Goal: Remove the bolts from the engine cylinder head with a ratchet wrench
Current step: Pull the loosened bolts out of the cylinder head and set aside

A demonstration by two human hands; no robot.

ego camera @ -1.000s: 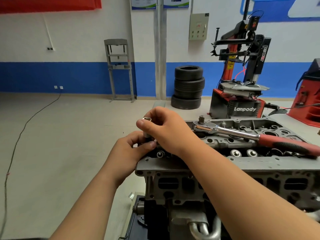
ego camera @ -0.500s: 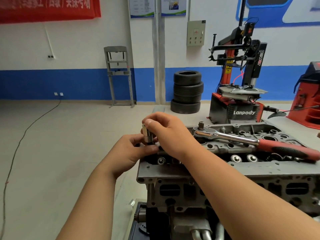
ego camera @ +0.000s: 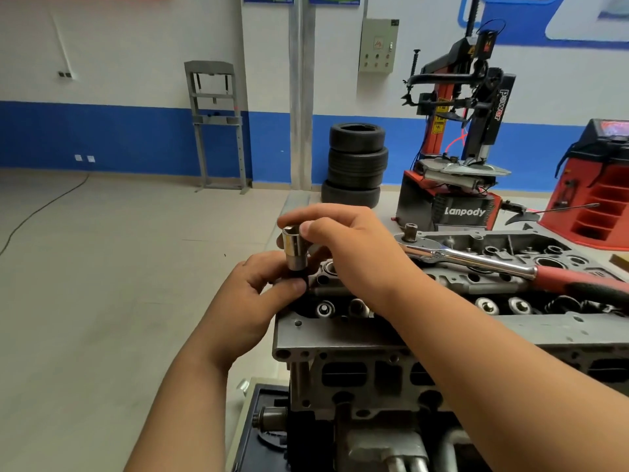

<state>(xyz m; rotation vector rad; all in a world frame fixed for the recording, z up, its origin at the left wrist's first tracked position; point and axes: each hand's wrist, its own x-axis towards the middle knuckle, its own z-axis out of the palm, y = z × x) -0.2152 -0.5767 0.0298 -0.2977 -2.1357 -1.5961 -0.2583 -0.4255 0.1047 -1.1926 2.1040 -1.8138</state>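
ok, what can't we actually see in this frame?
Head view only:
- Under the socket: covered by the fingers of the left hand, so bolt or no bolt, can't tell.
- Middle bores of the cylinder head: behind the right hand and forearm.
- Handle end of the ratchet wrench: cut off by the right edge.

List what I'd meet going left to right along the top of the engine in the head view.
In order: left hand, socket held by both hands, right hand, ratchet wrench, its handle end farthest right.
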